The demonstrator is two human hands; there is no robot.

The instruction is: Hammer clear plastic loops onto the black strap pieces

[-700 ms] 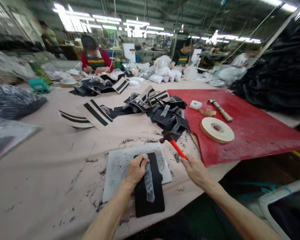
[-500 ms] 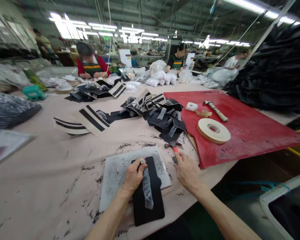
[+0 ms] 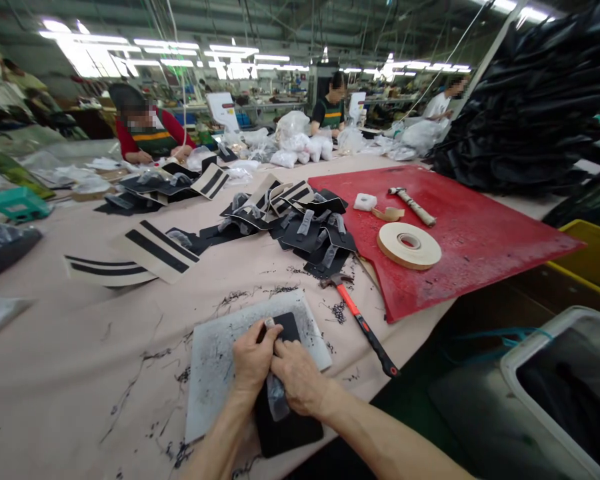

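Note:
A black panel lies partly on a speckled grey-white board and overhangs its near edge. Along the panel runs a plastic-wrapped strap handle. My left hand is closed around a short metal punch, whose round top shows above the fingers; its lower end is hidden. Against the left, my right hand is closed at the wrapped handle, its fingertips partly hidden. A claw hammer with an orange and black grip lies to the right of the board, untouched.
Black panels with wrapped handles are heaped beyond the board. A red mat bears a tape roll and a wrapped hammer. Small black scraps dot the cloth. Co-workers sit across the table. A bin stands at right.
My right hand has let go of the hammer and moved left to the wrapped handle beside my left hand. The hammer now lies on the table. The view has shifted right.

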